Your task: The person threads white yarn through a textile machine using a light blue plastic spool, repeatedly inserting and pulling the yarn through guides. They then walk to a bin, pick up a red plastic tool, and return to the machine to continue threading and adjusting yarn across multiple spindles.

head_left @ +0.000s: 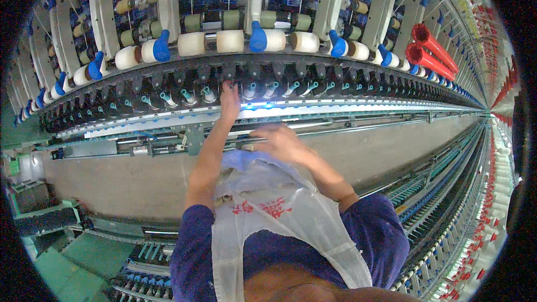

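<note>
My left hand (229,102) reaches up into the row of spindles on a long spinning frame. Its fingers are bent close together beside a teal-tipped bobbin (251,88); whatever they pinch is too small to make out. Lower and to the right, in front of my apron (263,190), my right hand (278,142) is smeared by motion, and its grip does not show. A bright bluish light (263,105) glows on the pale rail (313,109) just right of my left wrist.
White rollers (192,44) with blue end caps (161,46) run above the spindles. Two red tubes (433,45) lie on the frame at the upper right. Behind me, across the grey floor (140,184), stands another machine row (442,212). Green equipment (50,215) sits at the lower left.
</note>
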Demonstrator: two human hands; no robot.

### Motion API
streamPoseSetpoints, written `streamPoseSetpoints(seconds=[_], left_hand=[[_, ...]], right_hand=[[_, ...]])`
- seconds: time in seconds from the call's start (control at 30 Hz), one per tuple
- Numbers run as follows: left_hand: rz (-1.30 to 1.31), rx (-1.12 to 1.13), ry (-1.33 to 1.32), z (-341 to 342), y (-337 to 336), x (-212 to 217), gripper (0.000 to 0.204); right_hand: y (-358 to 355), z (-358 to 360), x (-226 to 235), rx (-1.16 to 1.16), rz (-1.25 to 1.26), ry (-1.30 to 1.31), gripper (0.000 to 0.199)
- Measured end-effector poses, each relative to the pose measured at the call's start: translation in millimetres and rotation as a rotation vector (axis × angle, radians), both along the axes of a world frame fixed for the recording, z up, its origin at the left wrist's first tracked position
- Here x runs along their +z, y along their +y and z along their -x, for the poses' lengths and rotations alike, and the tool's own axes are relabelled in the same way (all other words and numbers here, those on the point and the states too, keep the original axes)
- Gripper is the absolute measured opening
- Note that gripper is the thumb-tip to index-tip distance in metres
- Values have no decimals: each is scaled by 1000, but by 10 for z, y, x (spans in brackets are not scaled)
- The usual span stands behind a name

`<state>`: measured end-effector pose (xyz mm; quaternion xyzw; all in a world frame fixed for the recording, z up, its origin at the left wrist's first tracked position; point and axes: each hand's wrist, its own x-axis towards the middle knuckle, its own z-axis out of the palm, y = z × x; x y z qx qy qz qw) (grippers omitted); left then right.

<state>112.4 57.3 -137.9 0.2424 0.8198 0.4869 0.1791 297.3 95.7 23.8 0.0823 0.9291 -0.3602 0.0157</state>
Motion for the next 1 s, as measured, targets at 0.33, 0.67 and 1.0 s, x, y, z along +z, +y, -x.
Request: streamPoseSetpoints(seconds=[0.33, 0.67, 1.0], left_hand=[[-994, -257, -540, 122, -746, 2155, 25], [-806, -566, -705, 297, -1434, 1989, 100], [-399, -268, 259, 304, -1427, 1671, 84]], right_hand=[[-35, 113, -56, -384, 438, 304, 74], [-567, 769, 372, -539, 718, 438, 39], [-1066, 1225, 215, -711, 372, 770, 27]])
